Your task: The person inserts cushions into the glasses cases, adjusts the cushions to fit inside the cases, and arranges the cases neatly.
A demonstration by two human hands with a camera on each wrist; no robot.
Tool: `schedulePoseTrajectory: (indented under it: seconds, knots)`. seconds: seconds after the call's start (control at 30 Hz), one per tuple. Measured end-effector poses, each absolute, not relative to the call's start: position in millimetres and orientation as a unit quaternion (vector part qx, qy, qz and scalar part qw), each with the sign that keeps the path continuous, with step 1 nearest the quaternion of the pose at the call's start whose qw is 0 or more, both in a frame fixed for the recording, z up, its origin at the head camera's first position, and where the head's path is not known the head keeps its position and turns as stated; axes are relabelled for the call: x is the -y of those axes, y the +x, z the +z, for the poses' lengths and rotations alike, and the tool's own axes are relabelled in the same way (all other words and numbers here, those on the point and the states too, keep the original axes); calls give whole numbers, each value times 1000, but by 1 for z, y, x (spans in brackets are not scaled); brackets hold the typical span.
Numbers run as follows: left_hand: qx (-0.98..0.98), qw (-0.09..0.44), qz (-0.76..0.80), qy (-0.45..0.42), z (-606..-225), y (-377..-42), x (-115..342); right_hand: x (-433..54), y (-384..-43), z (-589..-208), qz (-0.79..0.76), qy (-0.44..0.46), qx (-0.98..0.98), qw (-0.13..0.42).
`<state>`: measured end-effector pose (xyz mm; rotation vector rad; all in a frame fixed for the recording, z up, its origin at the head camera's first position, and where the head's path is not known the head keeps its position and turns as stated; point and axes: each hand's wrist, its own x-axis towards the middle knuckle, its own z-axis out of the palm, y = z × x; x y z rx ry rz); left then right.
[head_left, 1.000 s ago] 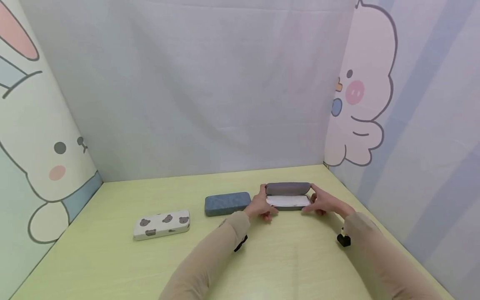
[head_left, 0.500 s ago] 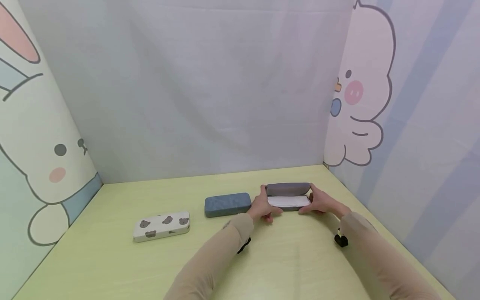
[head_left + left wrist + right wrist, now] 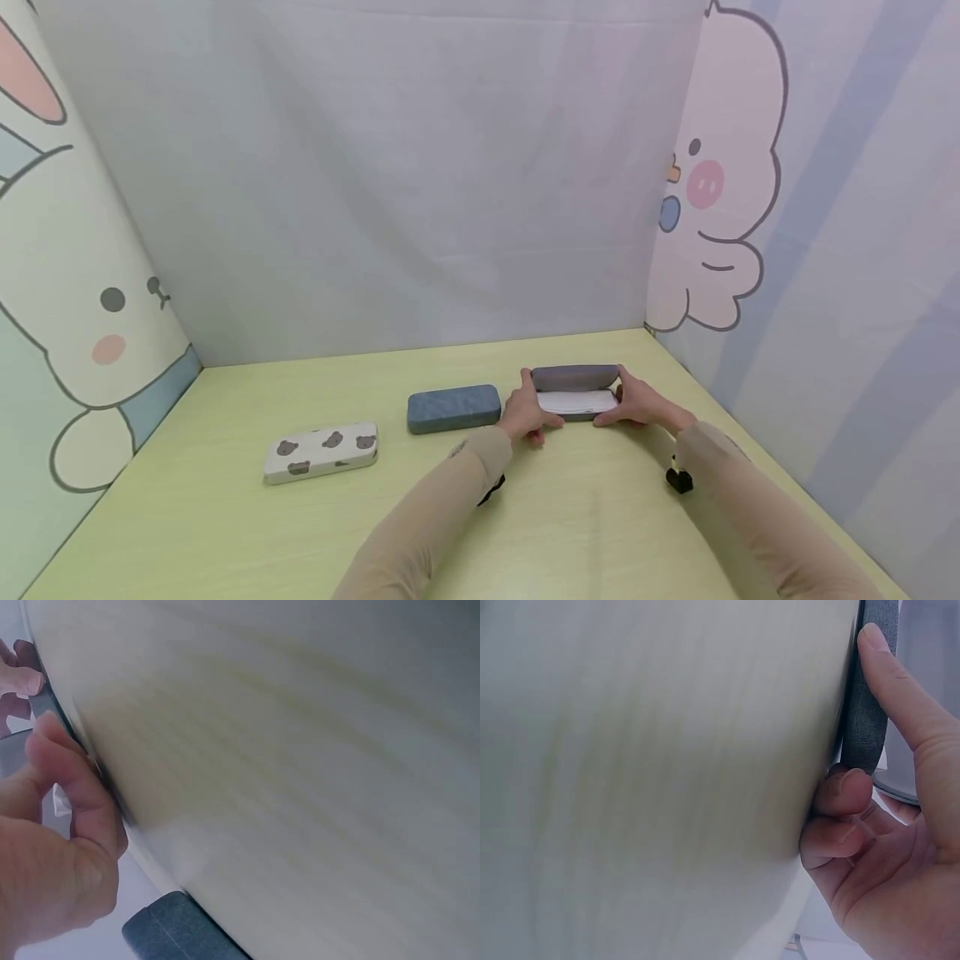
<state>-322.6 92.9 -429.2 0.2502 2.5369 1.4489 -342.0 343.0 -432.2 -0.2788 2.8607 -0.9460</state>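
An open grey glasses case [image 3: 574, 379] lies on the table's right side in the head view, its lid tipped back and a white cloth [image 3: 576, 402] inside. My left hand [image 3: 523, 413] grips its left end, forefinger up at the lid and thumb at the front edge. At the opposite end, my right hand [image 3: 643, 405] holds it the same way. In the right wrist view the right thumb lies along the case's dark front side [image 3: 870, 712], with fingers curled at its corner. The left hand's fingers partly hide the case in the left wrist view.
A closed blue case [image 3: 453, 409] lies just left of my left hand. Farther left sits a white case with bear prints [image 3: 322, 452]. A grey curtain [image 3: 390, 183] stands behind the pale yellow-green table [image 3: 225, 533], and a printed curtain [image 3: 847, 292] borders its right side.
Both thumbs have moved slightly inward along the case's front edge. The case remains open and in about the same place.
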Motion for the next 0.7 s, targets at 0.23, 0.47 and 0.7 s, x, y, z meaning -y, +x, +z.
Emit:
schedulePoseTrajectory:
  seconds: [0.23,0.47,0.7]
  knots:
    - [-867,95,482,80,-429,-322,-93,-343,-341,-432,-314,-90,-943,58]
    - [-854,103,503,79,-429,-323,-93,-342,-341,-432,-314,-96,-943,56]
    - [-851,114,506,81,-430,-321,-92,-343,-340,-433,-313,-100,-943,56]
